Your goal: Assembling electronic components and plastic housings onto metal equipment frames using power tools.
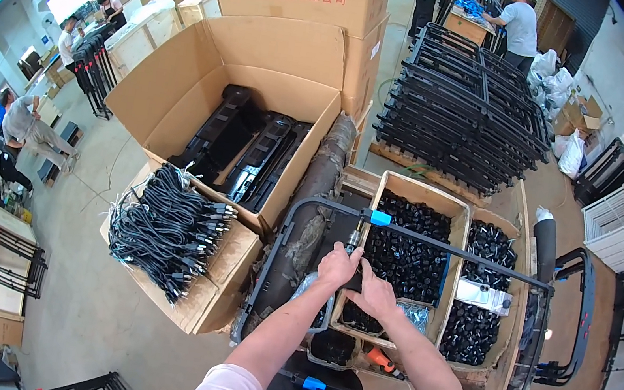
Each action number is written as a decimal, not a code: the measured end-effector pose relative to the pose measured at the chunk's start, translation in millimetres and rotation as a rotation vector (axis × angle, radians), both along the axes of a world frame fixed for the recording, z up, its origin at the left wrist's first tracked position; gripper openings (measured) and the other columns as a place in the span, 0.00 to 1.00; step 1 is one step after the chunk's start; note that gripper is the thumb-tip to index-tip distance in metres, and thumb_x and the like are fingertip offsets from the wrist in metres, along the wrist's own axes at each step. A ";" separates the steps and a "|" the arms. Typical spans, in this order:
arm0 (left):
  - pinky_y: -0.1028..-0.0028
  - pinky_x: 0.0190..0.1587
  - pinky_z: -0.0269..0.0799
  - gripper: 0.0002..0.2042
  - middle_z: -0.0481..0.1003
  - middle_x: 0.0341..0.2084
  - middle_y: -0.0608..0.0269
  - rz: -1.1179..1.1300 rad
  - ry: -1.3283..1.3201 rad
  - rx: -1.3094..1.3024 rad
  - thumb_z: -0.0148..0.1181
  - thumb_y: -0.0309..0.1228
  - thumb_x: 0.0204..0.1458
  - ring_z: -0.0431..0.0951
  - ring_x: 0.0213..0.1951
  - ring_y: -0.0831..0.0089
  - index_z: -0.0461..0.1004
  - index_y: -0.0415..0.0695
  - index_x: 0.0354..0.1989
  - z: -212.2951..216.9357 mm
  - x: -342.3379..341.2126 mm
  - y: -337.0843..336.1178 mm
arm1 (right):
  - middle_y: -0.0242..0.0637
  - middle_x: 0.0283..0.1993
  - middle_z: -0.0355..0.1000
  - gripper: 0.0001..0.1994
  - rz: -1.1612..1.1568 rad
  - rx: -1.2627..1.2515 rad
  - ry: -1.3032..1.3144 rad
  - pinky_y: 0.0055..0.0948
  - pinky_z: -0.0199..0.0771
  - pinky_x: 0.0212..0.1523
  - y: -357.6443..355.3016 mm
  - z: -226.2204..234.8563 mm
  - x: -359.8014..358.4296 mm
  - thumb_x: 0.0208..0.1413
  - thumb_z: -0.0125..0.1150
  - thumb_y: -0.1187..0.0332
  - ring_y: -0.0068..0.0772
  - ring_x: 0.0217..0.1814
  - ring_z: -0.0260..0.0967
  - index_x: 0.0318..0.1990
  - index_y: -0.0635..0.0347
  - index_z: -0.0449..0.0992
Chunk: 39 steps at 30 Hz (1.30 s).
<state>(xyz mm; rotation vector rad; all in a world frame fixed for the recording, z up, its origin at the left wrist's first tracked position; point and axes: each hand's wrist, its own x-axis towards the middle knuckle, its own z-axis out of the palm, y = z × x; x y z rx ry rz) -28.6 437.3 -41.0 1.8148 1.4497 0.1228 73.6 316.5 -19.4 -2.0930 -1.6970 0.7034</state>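
Observation:
A black tubular frame (pixel 471 257) with blue clips lies in front of me, across two dark padded rolls. My left hand (pixel 338 267) is closed around the front of a power driver (pixel 354 240), just behind its metal chuck. On the driver's dark body, my right hand (pixel 378 294) is closed too; the hands hide most of the tool. The driver's tip points at the frame's far bar, close to a blue clip (pixel 380 218). Whether the tip touches the bar, I cannot tell.
Wooden bins hold black plastic caps (pixel 408 248) and more black parts (pixel 472 333). An orange-handled tool (pixel 382 359) lies near me. Left are bundled black cables (pixel 171 231) and an open carton (pixel 280 83) of black parts. Stacked frames (pixel 468 105) stand behind; people work farther off.

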 end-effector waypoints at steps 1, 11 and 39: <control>0.48 0.54 0.75 0.34 0.80 0.44 0.33 0.002 0.015 0.011 0.52 0.61 0.61 0.81 0.50 0.38 0.68 0.35 0.51 0.6 1.5 -0.1 | 0.62 0.54 0.75 0.48 -0.003 0.004 0.001 0.51 0.80 0.49 0.4 2.8 0.5 0.49 0.73 0.53 0.64 0.49 0.78 0.72 0.68 0.52; 0.50 0.54 0.75 0.37 0.80 0.44 0.35 0.056 0.055 0.041 0.52 0.65 0.59 0.81 0.51 0.39 0.70 0.34 0.52 3.4 6.9 2.2 | 0.55 0.53 0.75 0.38 -0.001 0.030 -0.050 0.51 0.80 0.48 2.9 5.2 2.3 0.50 0.71 0.57 0.61 0.48 0.78 0.65 0.64 0.61; 0.52 0.56 0.76 0.39 0.80 0.47 0.34 -0.101 0.170 0.090 0.56 0.65 0.55 0.81 0.53 0.43 0.76 0.32 0.49 12.4 -10.8 -7.7 | 0.49 0.54 0.66 0.26 0.036 0.108 -0.078 0.51 0.80 0.48 -16.4 -1.3 -18.1 0.49 0.71 0.64 0.56 0.54 0.74 0.54 0.62 0.68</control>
